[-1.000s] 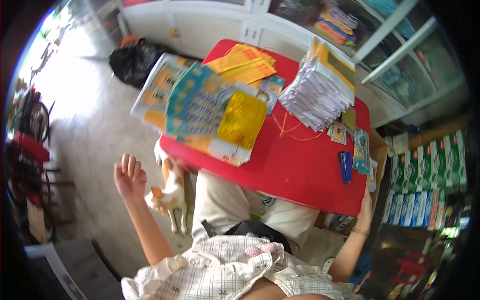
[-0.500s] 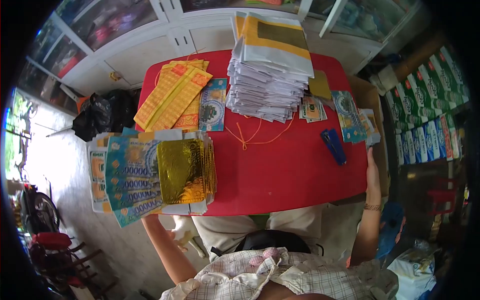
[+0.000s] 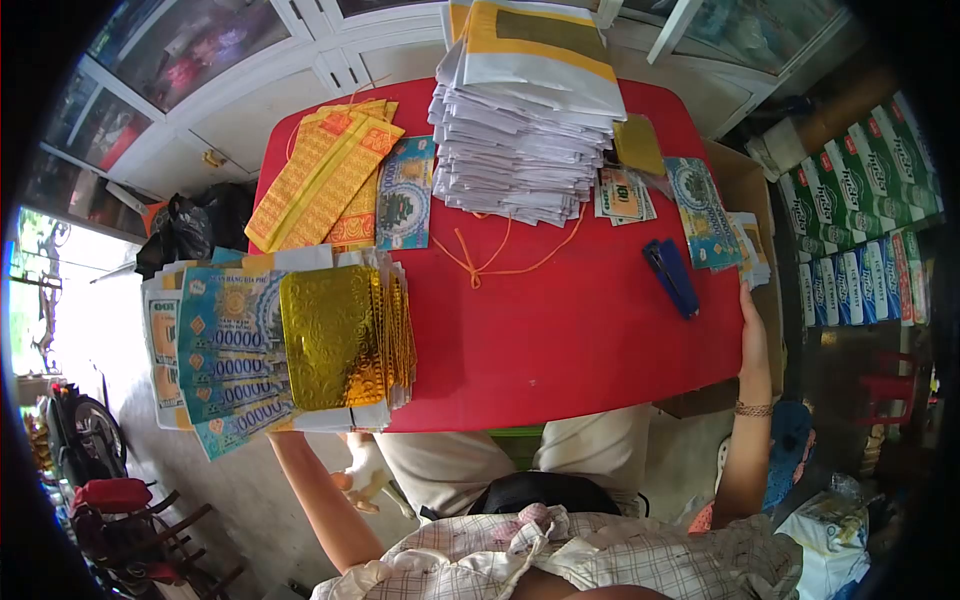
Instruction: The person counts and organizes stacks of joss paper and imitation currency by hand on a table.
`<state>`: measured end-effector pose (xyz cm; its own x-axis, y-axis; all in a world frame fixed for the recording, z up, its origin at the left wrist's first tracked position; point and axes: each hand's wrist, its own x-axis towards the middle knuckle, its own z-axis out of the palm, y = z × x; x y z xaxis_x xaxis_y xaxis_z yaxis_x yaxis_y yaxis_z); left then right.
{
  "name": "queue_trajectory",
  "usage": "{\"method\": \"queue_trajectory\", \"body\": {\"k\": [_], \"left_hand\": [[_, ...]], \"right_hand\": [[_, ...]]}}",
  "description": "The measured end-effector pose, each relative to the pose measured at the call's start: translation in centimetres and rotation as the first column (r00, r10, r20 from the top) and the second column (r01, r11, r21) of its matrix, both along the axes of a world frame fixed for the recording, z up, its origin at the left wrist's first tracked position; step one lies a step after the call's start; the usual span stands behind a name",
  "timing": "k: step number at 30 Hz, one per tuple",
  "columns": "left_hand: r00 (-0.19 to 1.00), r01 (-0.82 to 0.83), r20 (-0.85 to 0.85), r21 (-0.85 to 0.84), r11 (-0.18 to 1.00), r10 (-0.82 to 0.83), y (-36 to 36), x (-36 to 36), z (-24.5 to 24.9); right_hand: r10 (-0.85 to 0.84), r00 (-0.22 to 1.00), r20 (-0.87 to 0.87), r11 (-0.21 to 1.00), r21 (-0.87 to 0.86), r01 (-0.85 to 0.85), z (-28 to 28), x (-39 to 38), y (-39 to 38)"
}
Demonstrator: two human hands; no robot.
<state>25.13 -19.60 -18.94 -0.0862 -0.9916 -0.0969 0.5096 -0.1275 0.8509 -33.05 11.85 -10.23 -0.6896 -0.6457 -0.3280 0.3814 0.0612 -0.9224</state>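
At the far left a parked motorbike [image 3: 82, 440] stands on the floor, with a black bag [image 3: 190, 228] further up against the white cabinet [image 3: 250, 110]. The left forearm [image 3: 312, 492] rises to the underside of a bundle of notes [image 3: 232, 352], which hangs over the left edge of the red desk [image 3: 560, 340]. The left hand itself is hidden beneath the bundle, so whether its fingers are closed or spread cannot be told. The bundle shows blue-green printed notes fanned to the left and a gold foil sheet [image 3: 332, 338] lying on top at its right half. Under the desk edge, just beside the forearm, part of a white and tan dog [image 3: 366, 480] shows. Further back on the desk lie yellow-orange paper strips [image 3: 320, 180], touching a teal printed sheet [image 3: 405, 195]. In the middle a tall stack of white papers [image 3: 520, 150] stands at the far edge, with an orange string [image 3: 500, 258] trailing from under it. To its right lie small printed notes [image 3: 620, 195], then a blue stapler [image 3: 670, 278] and a teal wad of notes [image 3: 703, 212]. The right hand [image 3: 752, 335] lies against the right edge of the desk near the stapler, fingers stretched out straight and holding nothing loose. Green and blue cartons [image 3: 870, 230] are stacked at the far right.
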Motion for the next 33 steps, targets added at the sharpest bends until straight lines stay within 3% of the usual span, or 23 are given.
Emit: {"method": "queue_trajectory", "body": {"k": [14, 16, 19, 21, 22, 23, 24, 25, 27, 28, 30, 31, 33], "left_hand": [[0.978, 0.065, -0.186, -0.158, 0.985, -0.094, 1.4, 0.1, -0.8], [0.97, 0.088, -0.209, -0.184, 0.979, -0.127, 1.3, -0.3, -0.8], [0.96, 0.111, -0.23, -0.202, 0.973, -0.158, 1.5, -1.1, -0.1], [0.984, -0.177, -0.031, -0.022, 0.984, 0.177, 2.5, -2.0, 0.2], [0.987, -0.065, -0.152, -0.03, 0.997, 0.06, 0.7, 2.0, -3.9], [0.983, -0.129, -0.124, 0.063, 0.99, 0.136, 0.1, 3.3, -5.2], [0.974, -0.205, -0.07, 0.13, 0.97, 0.215, 1.2, 0.8, -1.7], [0.963, -0.266, -0.03, 0.092, 0.96, 0.269, 0.5, 0.8, -2.0], [0.969, -0.243, 0.055, 0.08, 0.967, 0.24, 0.6, 0.4, -0.7], [0.964, -0.267, 0.011, 0.03, 0.963, 0.266, 1.7, -1.9, 1.5], [0.969, -0.246, -0.003, 0.136, 0.96, 0.249, 1.7, -2.0, 2.0], [0.974, -0.227, 0.023, 0.134, 0.965, 0.226, 1.1, -1.0, 0.8], [0.945, -0.226, 0.255, 0.047, 0.973, 0.207, 0.2, 1.1, -0.8]], "right_hand": [[0.043, 0.999, 0.018, 0.998, -0.04, -0.042, -1.2, -0.5, 0.0], [0.026, 0.997, -0.071, 0.998, 0.057, -0.022, -0.9, -0.2, -0.2], [0.011, 1.0, -0.024, 0.998, 0.058, -0.01, -0.2, 0.2, -0.5], [-0.015, 0.999, -0.041, 0.999, 0.03, 0.016, -0.3, 0.4, -0.7], [-0.04, 0.998, -0.054, 0.999, -0.001, 0.041, -0.4, 0.4, -0.8], [-0.02, 0.998, -0.054, 1.0, 0.008, 0.02, -0.3, 0.4, -0.9], [-0.04, 0.998, -0.046, 0.999, 0.022, 0.041, -0.1, 0.4, -0.9], [-0.059, 0.997, -0.041, 0.998, 0.028, 0.06, 0.0, 0.3, -1.1], [-0.008, 1.0, -0.03, 1.0, 0.01, 0.008, 0.0, 0.0, -1.3], [0.016, 1.0, -0.027, 1.0, -0.003, -0.016, 0.2, 0.0, -1.1], [0.036, 0.999, -0.023, 0.999, -0.002, -0.036, 0.8, 0.6, -1.0], [0.048, 0.998, -0.031, 0.999, -0.005, -0.048, 0.8, 0.7, -0.9], [0.077, 0.996, -0.043, 0.997, -0.016, -0.078, -1.0, -0.9, -0.4]]}}
